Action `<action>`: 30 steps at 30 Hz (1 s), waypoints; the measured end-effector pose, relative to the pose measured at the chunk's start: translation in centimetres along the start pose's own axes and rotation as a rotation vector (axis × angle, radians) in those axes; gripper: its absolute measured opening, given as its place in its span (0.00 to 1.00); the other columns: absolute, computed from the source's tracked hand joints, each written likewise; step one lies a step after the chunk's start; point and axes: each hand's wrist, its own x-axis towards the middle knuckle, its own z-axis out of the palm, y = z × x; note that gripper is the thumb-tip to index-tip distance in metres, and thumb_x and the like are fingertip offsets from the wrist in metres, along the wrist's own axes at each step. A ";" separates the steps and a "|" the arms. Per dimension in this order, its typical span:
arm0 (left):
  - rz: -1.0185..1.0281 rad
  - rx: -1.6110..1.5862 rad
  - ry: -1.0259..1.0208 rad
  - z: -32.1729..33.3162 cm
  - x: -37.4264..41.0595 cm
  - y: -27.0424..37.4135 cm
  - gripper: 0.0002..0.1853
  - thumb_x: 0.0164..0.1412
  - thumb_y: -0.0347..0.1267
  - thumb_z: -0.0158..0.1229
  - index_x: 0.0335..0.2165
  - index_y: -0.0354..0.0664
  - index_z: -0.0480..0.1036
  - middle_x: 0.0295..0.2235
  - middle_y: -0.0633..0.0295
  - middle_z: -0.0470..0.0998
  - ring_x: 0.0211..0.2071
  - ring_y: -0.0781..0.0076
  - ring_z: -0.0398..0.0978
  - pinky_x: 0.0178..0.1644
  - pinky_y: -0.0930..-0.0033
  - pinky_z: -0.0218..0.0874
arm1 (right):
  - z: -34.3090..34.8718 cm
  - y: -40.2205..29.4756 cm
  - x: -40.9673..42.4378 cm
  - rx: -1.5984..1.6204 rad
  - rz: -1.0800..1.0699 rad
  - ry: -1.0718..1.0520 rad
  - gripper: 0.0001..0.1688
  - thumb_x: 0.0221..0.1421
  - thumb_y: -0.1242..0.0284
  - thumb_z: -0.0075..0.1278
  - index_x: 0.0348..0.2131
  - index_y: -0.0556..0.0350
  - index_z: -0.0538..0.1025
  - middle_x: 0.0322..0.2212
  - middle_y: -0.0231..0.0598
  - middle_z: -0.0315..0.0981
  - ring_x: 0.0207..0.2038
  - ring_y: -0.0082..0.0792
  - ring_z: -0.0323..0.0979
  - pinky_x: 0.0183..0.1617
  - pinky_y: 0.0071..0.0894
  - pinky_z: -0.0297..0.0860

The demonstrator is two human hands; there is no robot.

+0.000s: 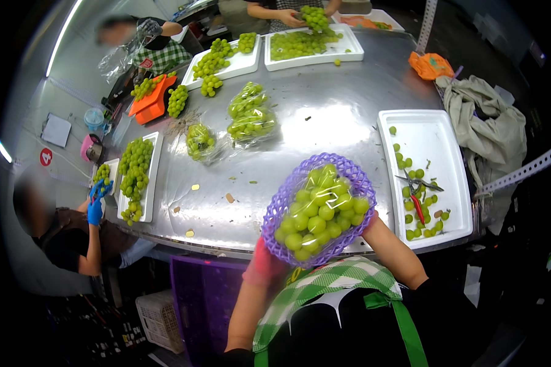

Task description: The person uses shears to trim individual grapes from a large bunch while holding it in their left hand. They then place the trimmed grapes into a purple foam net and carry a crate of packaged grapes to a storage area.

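Observation:
Green grapes in clear plastic wrap (319,208) rest inside a purple foam net tray (272,208), raised above the table's near edge. My left hand (262,259), in a pink glove, grips its lower left side. On its right side is my right hand (371,223), mostly hidden behind the net. To the right stands a white foam tray (441,169) with several loose grapes and stems. Pruning snips with red handles (418,208) lie among those grapes, blades spread.
Bagged grapes (251,112) and a smaller bagged bunch (200,141) sit on the metal table (349,91). Grape trays (313,55) line the far side, near an orange scale (152,103). Co-workers handle grapes at the left and far sides. A purple crate (206,303) stands below.

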 end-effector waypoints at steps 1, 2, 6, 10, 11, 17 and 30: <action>0.025 0.077 0.046 -1.5 0.3 0.3 0.24 0.60 0.41 0.39 0.51 0.38 0.56 0.47 0.56 0.65 0.47 0.64 0.65 0.51 0.63 0.58 | -0.2 -0.1 -0.4 0.081 0.020 -0.010 0.27 0.57 0.73 0.36 0.55 0.55 0.52 0.54 0.38 0.51 0.55 0.30 0.53 0.59 0.31 0.51; 0.048 0.159 0.087 -2.6 0.8 0.8 0.24 0.60 0.42 0.39 0.51 0.38 0.57 0.47 0.56 0.65 0.47 0.64 0.65 0.50 0.62 0.58 | 1.2 -0.3 -0.6 -0.025 -0.045 0.001 0.26 0.55 0.72 0.39 0.53 0.57 0.57 0.51 0.39 0.58 0.52 0.30 0.58 0.57 0.31 0.55; 0.084 0.118 0.185 1.4 3.3 0.5 0.23 0.61 0.42 0.38 0.48 0.39 0.59 0.45 0.57 0.67 0.44 0.65 0.67 0.48 0.62 0.60 | 1.3 0.0 -1.4 -0.265 -0.178 0.028 0.23 0.55 0.72 0.40 0.51 0.57 0.60 0.48 0.39 0.61 0.50 0.31 0.60 0.56 0.30 0.56; 0.065 0.164 0.140 2.8 3.2 -3.1 0.23 0.61 0.42 0.38 0.48 0.39 0.59 0.45 0.57 0.67 0.44 0.65 0.67 0.48 0.63 0.60 | -0.1 1.7 -1.1 -0.243 -0.183 -0.144 0.21 0.55 0.71 0.40 0.49 0.57 0.63 0.46 0.40 0.64 0.48 0.31 0.62 0.55 0.30 0.58; 0.050 0.173 0.129 2.8 3.3 -4.1 0.23 0.61 0.42 0.38 0.48 0.39 0.59 0.45 0.57 0.67 0.44 0.65 0.67 0.48 0.63 0.60 | -0.7 2.3 -1.1 -0.215 -0.162 -0.204 0.21 0.54 0.71 0.41 0.48 0.57 0.64 0.45 0.40 0.65 0.48 0.31 0.63 0.54 0.30 0.59; -0.144 0.224 -0.002 6.4 6.1 -9.2 0.22 0.61 0.42 0.37 0.48 0.39 0.59 0.45 0.57 0.67 0.44 0.65 0.67 0.48 0.63 0.60 | -1.3 -1.4 -5.4 -0.759 -0.326 0.325 0.14 0.53 0.69 0.41 0.37 0.59 0.70 0.36 0.40 0.70 0.39 0.31 0.68 0.45 0.30 0.64; -0.461 0.109 -0.209 11.0 9.5 -14.4 0.22 0.61 0.41 0.36 0.48 0.39 0.60 0.44 0.57 0.68 0.43 0.66 0.67 0.48 0.65 0.61 | 4.0 -3.8 -18.1 -0.242 -0.781 0.853 0.29 0.58 0.56 0.31 0.54 0.52 0.55 0.50 0.35 0.56 0.54 0.29 0.53 0.57 0.29 0.51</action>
